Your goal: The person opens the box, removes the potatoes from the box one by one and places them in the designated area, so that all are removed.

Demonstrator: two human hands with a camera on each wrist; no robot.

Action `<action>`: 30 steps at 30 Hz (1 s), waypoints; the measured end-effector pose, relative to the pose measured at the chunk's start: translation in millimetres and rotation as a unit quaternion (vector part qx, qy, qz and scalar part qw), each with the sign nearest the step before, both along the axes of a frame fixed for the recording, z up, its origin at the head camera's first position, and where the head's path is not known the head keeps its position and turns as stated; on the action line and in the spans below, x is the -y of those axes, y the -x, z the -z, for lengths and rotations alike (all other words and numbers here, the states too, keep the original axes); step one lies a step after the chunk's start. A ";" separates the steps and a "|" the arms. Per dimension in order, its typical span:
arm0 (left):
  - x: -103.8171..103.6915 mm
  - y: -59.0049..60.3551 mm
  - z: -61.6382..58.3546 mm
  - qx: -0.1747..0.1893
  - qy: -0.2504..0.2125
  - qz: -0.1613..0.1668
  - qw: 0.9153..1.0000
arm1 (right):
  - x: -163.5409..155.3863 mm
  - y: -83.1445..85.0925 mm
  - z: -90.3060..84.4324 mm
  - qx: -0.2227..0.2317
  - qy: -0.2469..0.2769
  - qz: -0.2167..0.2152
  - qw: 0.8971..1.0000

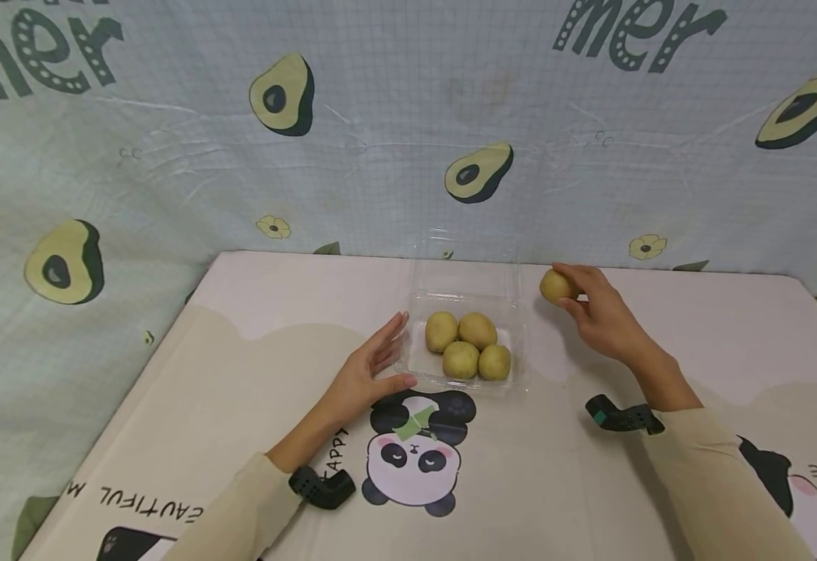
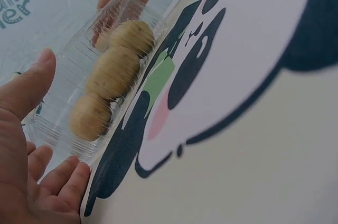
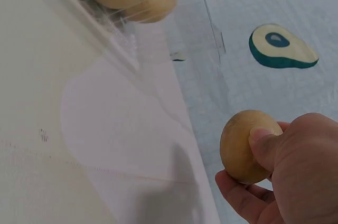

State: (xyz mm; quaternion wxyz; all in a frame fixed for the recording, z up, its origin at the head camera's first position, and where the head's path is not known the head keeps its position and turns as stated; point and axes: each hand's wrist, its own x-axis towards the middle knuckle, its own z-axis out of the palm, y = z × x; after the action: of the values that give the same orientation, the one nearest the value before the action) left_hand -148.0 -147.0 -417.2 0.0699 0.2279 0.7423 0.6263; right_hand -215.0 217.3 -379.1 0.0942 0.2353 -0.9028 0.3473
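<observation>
A small yellow-brown potato (image 1: 555, 287) is pinched between the thumb and fingers of my right hand (image 1: 608, 315), to the right of a clear plastic box (image 1: 518, 343). In the right wrist view the held potato (image 3: 243, 147) shows above the table, thumb across its side. Several more potatoes (image 1: 461, 360) lie together inside the box, whose transparent lid (image 1: 466, 269) stands open at the back. My left hand (image 1: 369, 370) is at the box's left side, fingers extended along the wall and thumb near the front corner. From the left wrist, the potatoes (image 2: 113, 73) show through the ribbed wall.
The table cloth (image 1: 296, 366) carries printed pandas, one panda print (image 1: 414, 467) just in front of the box. Behind the table's back edge hangs a pale curtain (image 1: 380, 101) with avocado prints. Black wrist bands (image 1: 322, 488) sit at both sleeves.
</observation>
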 end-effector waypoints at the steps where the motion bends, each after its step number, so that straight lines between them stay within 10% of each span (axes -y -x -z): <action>1: 0.0 0.0 0.0 0.001 0.000 0.000 1.000 | -0.7 0.3 0.7 0.000 -0.001 0.002 1.000; 30: -0.2 1.0 0.6 0.005 0.000 0.000 1.000 | -9.1 1.5 12.7 0.018 -0.028 0.017 0.999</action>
State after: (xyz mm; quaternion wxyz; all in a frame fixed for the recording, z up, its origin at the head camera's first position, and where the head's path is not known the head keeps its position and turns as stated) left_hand -149.0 -146.9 -417.8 0.0734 0.2245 0.7420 0.6275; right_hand -216.5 226.4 -391.8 0.0772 0.2167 -0.9177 0.3240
